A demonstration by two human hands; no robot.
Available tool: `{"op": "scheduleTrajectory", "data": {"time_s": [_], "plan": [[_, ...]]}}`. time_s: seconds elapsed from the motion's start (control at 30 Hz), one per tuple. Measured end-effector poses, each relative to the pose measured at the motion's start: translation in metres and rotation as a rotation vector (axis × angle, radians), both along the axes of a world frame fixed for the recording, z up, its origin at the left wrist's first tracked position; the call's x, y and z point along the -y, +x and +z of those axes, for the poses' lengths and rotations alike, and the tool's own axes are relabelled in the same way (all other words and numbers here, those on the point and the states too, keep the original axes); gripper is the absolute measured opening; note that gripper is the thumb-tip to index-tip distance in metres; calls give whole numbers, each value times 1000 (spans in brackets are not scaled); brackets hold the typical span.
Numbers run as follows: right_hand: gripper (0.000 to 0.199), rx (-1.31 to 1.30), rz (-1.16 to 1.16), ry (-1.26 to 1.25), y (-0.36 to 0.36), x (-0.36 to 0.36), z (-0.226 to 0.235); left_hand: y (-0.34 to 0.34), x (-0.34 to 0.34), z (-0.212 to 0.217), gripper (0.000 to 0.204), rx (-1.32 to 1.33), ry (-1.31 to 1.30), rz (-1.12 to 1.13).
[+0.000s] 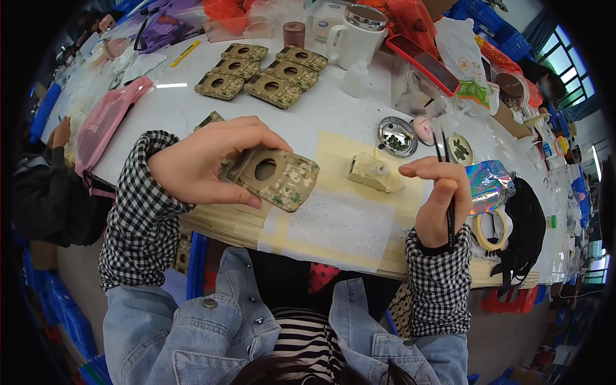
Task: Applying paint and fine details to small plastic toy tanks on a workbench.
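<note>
"Where is the piece, please?"

"The camouflage housing (289, 183) is in the left hand (205, 163), above the table (256, 122); thumb and fingers close around one end."

"And the right hand (441, 199)?"

"It holds black tweezers (450, 226) against the palm, with the points upward and slightly apart. I see nothing between them."

"What could go wrong?"

"I think the housing could slip, because only one end is gripped. A careless knock could tip the metal dish (393, 123) and scatter its small green pieces (399, 142). Also, the sharp points could scratch the patterned surface."
</note>
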State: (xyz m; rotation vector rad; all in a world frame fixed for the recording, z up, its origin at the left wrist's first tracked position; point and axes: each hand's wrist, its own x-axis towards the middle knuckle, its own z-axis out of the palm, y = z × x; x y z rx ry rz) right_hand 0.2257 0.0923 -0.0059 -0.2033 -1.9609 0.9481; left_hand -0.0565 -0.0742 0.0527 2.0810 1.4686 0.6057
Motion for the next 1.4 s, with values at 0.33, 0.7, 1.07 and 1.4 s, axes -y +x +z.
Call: {"op": "scheduleTrajectory", "data": {"time_s": [0.33,0.7,1.07,1.4], "plan": [[49,77,206,118,-17,23,-3,71,-21,-6,61,-201,251,82],[44,133,271,118,-14,24,6,76,-11,0,70,-153,197,99],[52,24,187,50,-7,16,14,-39,62,0,79,-524,-130,421],[53,-36,176,-34,-6,6,7,-57,54,-20,90,-620,-253,451]]}}
